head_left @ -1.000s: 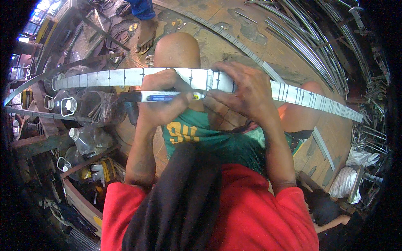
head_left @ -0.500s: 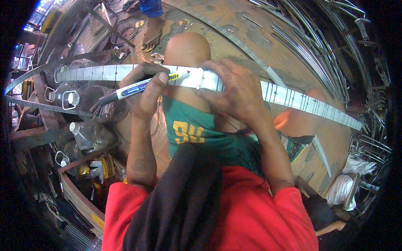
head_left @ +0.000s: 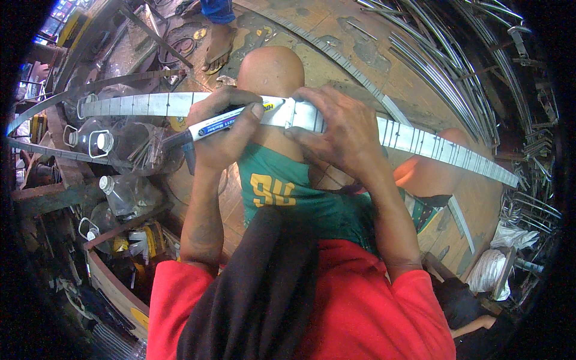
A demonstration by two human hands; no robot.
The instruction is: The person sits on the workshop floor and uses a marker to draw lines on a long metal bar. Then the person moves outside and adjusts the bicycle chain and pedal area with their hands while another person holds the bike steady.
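A long pale metal strip [head_left: 435,144], crossed by many dark marks, lies over my raised knee. My left hand [head_left: 227,141] grips a white marker pen [head_left: 213,125] with a dark rear end. Its tip rests at the strip, beside a small light-coloured piece [head_left: 290,113] laid across the strip. My right hand [head_left: 348,129] pinches the strip just right of that piece, thumb along the near edge and fingers over the far edge. What the small piece is, I cannot make out.
Clear plastic jugs [head_left: 126,192] stand at the left near a wooden-sided box [head_left: 117,288]. Bundled metal rods [head_left: 438,66] lie at the far right. Another marked strip [head_left: 336,57] lies on the floor. Someone's bare foot [head_left: 219,51] is at the far side.
My left hand has slid the marker rightward along the strip, bringing its tip up to the small piece. My right hand has barely moved and keeps hold of the strip.
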